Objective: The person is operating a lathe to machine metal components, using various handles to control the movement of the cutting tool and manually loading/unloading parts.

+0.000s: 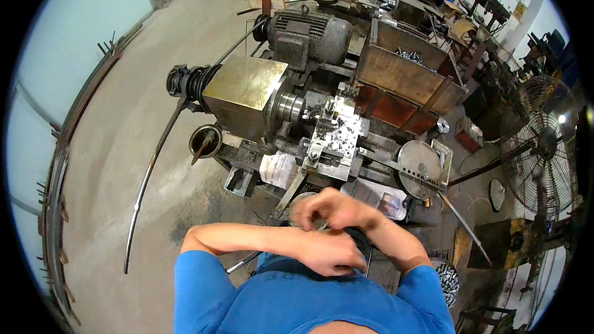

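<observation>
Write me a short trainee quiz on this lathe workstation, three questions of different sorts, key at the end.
1. Multiple choice: what colour is the flat top of the lathe's headstock?
A. blue
B. brassy yellow
C. bright red

2. True or false: the person's right hand is nearer the lathe's cross slide than the left hand is.

3. Fill in the blank: as pictured, the open-topped box stands to the ____ of the finned electric motor.

Key: 1. B; 2. True; 3. right.
</observation>
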### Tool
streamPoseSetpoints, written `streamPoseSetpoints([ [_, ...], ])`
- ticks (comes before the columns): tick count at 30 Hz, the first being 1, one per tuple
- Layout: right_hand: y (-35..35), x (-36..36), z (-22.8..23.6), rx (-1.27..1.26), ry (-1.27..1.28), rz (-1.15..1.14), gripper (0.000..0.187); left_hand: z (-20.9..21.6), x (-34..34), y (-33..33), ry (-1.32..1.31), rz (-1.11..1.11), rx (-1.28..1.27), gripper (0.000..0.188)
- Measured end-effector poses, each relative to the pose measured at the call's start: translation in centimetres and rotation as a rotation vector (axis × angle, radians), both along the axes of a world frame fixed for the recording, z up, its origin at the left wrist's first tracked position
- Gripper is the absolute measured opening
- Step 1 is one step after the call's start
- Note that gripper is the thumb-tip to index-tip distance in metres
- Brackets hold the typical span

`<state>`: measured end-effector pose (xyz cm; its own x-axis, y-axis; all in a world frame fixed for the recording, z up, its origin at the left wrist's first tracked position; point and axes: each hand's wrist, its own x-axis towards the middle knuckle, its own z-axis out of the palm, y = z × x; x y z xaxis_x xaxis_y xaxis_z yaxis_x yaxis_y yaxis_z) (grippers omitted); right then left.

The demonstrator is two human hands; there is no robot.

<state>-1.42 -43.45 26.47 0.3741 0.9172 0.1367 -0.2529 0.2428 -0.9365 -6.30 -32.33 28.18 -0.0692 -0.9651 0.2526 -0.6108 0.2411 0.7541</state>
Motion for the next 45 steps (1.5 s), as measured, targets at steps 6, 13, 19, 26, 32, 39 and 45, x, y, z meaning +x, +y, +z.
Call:
streamPoseSetpoints([
  [6,-14.8,-2.5,-0.8,-0.406,-0.127,-0.809,0.03,-0.9,3.7,12.2,0.473,0.521,0.289,0.029],
  [13,-28.3,-8.6,-5.9,-1.421,-0.608,-1.662,0.055,-25.0,8.4,30.0,0.482,1.945,0.465,0.034],
  [19,-38.8,-13.0,-12.8,-1.932,-0.517,-1.571,0.068,-27.6,10.3,24.9,-0.106,1.655,0.995,0.034],
  [26,-44.1,-14.2,-14.5,-2.251,-0.38,-1.398,0.044,-27.3,13.5,28.2,-0.568,1.211,1.347,0.024],
  [32,-42.2,-16.7,-17.7,-2.298,-0.522,-1.518,0.015,-27.5,11.8,29.6,-0.249,1.549,1.093,0.034],
  [39,-29.1,-21.3,-14.9,-2.185,-0.136,-1.479,0.041,-29.7,4.4,34.6,0.391,1.744,1.054,0.044],
  [45,-25.0,-22.1,-15.3,-2.168,-0.054,-1.511,0.042,-30.5,3.5,34.3,0.62,1.698,0.973,0.041],
])
